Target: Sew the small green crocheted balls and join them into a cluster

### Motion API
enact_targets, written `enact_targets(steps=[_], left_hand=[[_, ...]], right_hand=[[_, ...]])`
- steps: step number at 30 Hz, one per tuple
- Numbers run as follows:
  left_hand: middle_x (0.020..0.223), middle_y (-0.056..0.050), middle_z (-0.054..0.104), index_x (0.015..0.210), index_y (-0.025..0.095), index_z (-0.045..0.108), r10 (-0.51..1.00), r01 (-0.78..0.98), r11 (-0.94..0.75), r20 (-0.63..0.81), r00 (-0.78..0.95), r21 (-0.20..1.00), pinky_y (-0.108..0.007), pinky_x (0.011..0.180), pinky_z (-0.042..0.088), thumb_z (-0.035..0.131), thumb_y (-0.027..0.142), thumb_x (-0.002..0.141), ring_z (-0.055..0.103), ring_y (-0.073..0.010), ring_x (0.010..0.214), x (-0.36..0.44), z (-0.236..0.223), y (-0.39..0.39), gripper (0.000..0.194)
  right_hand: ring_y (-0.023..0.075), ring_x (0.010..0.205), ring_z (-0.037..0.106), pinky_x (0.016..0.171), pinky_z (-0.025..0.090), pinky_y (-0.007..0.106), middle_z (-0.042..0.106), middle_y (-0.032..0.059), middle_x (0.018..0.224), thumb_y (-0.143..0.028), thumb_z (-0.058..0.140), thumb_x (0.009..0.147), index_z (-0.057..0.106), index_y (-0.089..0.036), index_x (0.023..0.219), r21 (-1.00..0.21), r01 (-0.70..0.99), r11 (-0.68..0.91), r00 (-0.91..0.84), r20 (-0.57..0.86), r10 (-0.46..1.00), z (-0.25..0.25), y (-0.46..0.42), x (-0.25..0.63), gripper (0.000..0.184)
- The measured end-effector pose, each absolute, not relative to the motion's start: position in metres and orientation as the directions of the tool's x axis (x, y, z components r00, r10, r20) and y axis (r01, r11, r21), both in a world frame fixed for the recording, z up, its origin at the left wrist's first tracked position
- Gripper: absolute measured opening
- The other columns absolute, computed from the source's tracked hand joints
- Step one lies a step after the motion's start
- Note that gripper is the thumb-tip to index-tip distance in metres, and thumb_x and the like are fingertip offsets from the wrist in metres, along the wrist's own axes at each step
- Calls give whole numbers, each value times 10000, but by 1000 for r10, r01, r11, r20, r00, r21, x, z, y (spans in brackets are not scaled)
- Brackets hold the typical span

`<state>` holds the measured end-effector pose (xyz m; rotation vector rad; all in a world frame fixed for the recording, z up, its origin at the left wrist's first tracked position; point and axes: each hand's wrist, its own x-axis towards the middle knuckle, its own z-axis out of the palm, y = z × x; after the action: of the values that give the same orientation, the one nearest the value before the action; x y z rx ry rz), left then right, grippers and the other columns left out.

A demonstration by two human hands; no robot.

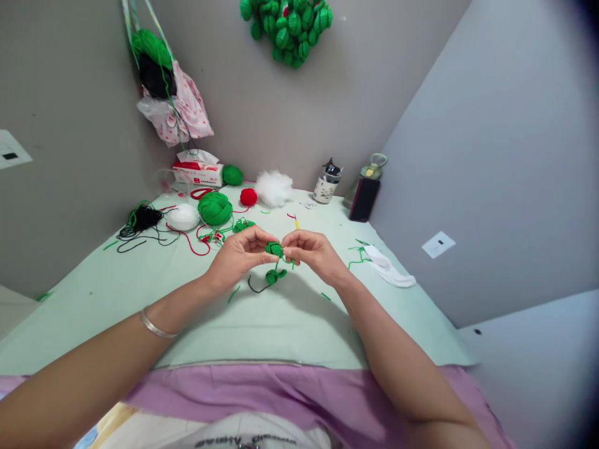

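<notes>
A small green crocheted piece with dark markings is pinched between my two hands above the table. My left hand grips its left side with thumb and fingers. On the other side, my right hand closes its fingertips on the piece's edge, where a green yarn end hangs down. Below them lies a second small green crocheted piece with a black yarn tail. Just beyond my hands rests a yellow-handled crochet hook. More green crochet sits behind my left hand.
Green yarn, white yarn, black yarn and a red ball lie at the left back. White stuffing, a jar and a phone stand further along. A white strip lies right. Green crochet hangs above.
</notes>
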<state>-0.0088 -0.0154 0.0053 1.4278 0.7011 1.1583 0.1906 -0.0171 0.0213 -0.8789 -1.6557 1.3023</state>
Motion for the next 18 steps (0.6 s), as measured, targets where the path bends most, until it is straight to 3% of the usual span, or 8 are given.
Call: enact_targets(steps=[4,8,12,18], left_hand=[[855,-11,707,882,180,670,899,-224,-153,229,374,963,-313,770,515,860,249,637,676,-183,827,-7,3,-17,318],[907,-17,712,961,188,699,896,-246,-112,205,395,963,-311,829,495,815,307,724,656,-169,854,-8,5,-16,289],[902,-12,693,987,188,702,912,-277,-11,123,391,961,-292,831,481,786,344,765,627,-151,851,-9,8,-14,284],[822,8,670,888,184,679,910,-337,70,79,408,939,-310,813,507,845,298,692,632,-143,786,-7,5,-14,281]], right_hand=[[93,568,522,542,412,230,610,-27,637,-357,802,742,628,-175,846,-979,-54,197,-385,202,901,20,-19,182,272],[95,593,539,554,428,231,608,-23,680,-375,804,742,617,-179,844,-979,-51,195,-403,199,893,23,-19,185,289],[104,669,573,619,458,243,649,-2,791,-346,815,730,633,-185,902,-974,2,227,-453,202,868,24,-20,190,298],[101,622,530,573,401,241,610,-15,705,-369,806,733,608,-178,767,-905,185,384,-301,320,898,18,-20,184,277]])
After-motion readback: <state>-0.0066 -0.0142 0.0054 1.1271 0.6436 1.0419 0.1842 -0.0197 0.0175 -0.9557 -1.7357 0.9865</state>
